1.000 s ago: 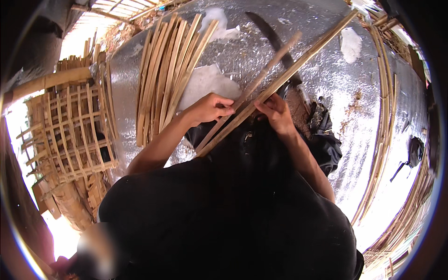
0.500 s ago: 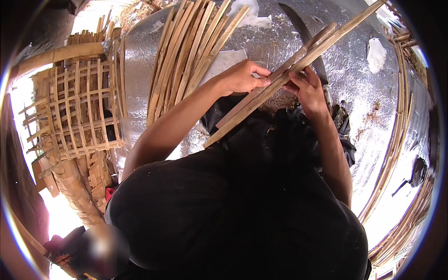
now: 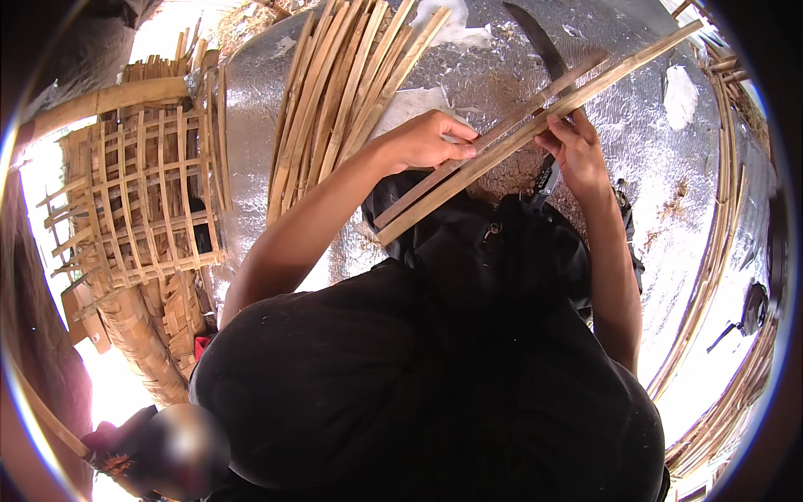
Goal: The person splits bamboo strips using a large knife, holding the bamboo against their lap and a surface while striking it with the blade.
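Note:
Two split bamboo strips slant side by side across my lap, rising to the upper right. My left hand (image 3: 431, 142) pinches the darker, shorter strip (image 3: 427, 184) between thumb and fingers. With its fingers closed, my right hand (image 3: 579, 155) grips the longer, paler strip (image 3: 485, 171) past its middle. A narrow gap shows between the strips near their lower ends. Behind them lies a machete with a dark curved blade (image 3: 535, 35); its dark handle (image 3: 545, 178) shows below the paler strip, next to my right hand.
A bundle of bamboo strips (image 3: 335, 100) lies at the upper left on a silvery foil sheet (image 3: 251, 151). A woven bamboo lattice (image 3: 138, 188) stands farther left. Long thin poles (image 3: 715, 251) run along the right side. A black strapped item (image 3: 753, 308) lies at the far right.
My right hand has moved right, carrying the longer strip slightly right and tilting it a little flatter. The shorter strip's lower end has shifted slightly left. More of the machete's handle shows now.

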### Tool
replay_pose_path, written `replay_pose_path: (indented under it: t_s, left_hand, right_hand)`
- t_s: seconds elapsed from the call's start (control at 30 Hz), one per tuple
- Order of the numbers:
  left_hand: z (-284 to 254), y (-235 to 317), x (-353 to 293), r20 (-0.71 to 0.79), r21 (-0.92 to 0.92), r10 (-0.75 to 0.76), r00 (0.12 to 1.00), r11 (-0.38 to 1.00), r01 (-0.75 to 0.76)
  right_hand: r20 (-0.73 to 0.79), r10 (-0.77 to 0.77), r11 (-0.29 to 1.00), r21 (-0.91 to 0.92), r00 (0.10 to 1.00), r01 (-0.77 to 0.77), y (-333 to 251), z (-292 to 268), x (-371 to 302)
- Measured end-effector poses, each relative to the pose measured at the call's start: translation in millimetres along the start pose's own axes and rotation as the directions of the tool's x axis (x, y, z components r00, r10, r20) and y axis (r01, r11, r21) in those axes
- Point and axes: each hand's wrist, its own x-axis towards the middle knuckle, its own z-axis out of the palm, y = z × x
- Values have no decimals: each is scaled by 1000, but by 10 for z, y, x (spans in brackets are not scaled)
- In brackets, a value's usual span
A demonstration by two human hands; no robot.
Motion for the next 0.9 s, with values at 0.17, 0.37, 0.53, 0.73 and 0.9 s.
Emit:
replay_pose_path:
  t_s: [0.17,0.37,0.53,0.73,0.9]
  left_hand:
    - [27,-30,-2,-31,42,12,999,999,-10]
    - [1,-73,25,21,23,23,1000,999,-23]
    - [-19,-136,6,-3,73,-10,1000,997,10]
    - [4,-244,-21,16,-15,-22,1000,1000,22]
    - [34,-264,-9,37,-15,-48,998,999,49]
  right_hand:
    - [-57,31,999,-43,998,-33,9,-34,32]
    - [-54,53,998,-36,997,-55,1,-29,9]
    - [-91,51,997,-46,995,-55,10,6,-8]
    - [-34,47,998,-35,998,-48,27,19,-7]
    - [-36,57,996,-70,998,-59,51,-32,-13]
